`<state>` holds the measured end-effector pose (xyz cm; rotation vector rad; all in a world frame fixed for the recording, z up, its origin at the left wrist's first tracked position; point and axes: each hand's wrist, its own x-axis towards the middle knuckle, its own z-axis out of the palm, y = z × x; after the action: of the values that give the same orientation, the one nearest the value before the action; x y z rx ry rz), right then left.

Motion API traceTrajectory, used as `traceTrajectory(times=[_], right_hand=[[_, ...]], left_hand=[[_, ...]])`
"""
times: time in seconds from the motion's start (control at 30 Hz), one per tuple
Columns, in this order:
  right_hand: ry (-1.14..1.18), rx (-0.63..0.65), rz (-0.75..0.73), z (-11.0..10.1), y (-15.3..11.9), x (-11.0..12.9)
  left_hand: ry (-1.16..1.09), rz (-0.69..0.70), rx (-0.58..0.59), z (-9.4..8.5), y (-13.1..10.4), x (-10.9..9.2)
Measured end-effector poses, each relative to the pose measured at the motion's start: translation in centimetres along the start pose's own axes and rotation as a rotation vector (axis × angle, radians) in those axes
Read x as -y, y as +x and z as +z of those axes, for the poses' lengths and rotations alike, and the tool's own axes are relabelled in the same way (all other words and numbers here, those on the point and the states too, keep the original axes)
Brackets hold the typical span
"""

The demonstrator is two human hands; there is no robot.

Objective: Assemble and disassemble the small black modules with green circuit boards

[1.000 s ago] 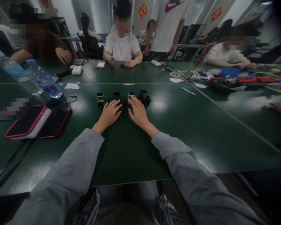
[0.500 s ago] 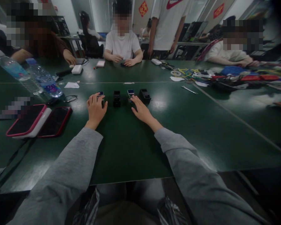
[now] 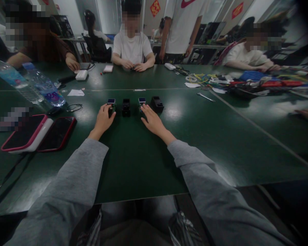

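Note:
Four small items would be a row: on the left, a small circuit-board device with a screen (image 3: 111, 101) stands at the fingertips of my left hand (image 3: 102, 119). That hand has its fingers apart and partly covers the device's left side. To its right stands a black box-shaped case (image 3: 126, 108). A second circuit-board device with a screen (image 3: 142, 100) is at the fingertips of my right hand (image 3: 154, 121), whose fingers are stretched out. Whether either hand touches its device is hard to tell. Another black case (image 3: 157, 104) sits just right of this device.
Two phones, one in a pink-rimmed case (image 3: 25, 133) and one red-edged (image 3: 58, 134), lie at the left near tilted water bottles (image 3: 45, 87). A wrench (image 3: 206, 97) and a cable pile (image 3: 256, 82) are to the right. Co-workers sit across the green table (image 3: 143, 164).
My left hand has drawn slightly back and left, uncovering more of the left device's screen. My right hand stays by its device. The whole view has shifted slightly.

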<state>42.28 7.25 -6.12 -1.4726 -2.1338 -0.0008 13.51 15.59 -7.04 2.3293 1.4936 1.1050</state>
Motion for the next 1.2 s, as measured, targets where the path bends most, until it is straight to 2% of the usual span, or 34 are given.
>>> traceTrajectory(times=[0.13, 0.23, 0.33, 0.43, 0.57, 0.73, 1.0, 1.2], right_hand=[[-0.006, -0.009, 0.014, 0.1, -0.1, 0.1], [0.005, -0.035, 0.034, 0.0, -0.2, 0.3], [-0.004, -0.071, 0.040, -0.3, -0.1, 0.5], [-0.040, -0.153, 0.071, -0.9, 0.0, -0.2], [-0.108, -0.261, 0.189, -1.6, -0.3, -2.9], [-0.054, -0.234, 0.327, -1.2, -0.8, -5.6], [-0.045, -0.167, 0.284, -1.1, -0.8, -5.2], [-0.068, -0.228, 0.241, -1.3, -0.7, -4.3]], left_hand=[[0.059, 0.058, -0.038, -0.6, -0.8, -2.3], [0.106, 0.179, 0.035, -1.2, -1.3, -4.0], [0.136, 0.275, 0.085, -1.4, -1.5, -4.8], [0.122, 0.307, 0.095, -1.3, -1.5, -4.7], [0.082, 0.296, 0.090, -1.2, -1.5, -4.4], [0.112, 0.286, 0.115, -1.2, -1.5, -4.4], [0.108, 0.269, 0.149, -0.7, -1.4, -3.9], [0.180, 0.280, 0.157, -0.9, -1.6, -4.4]])
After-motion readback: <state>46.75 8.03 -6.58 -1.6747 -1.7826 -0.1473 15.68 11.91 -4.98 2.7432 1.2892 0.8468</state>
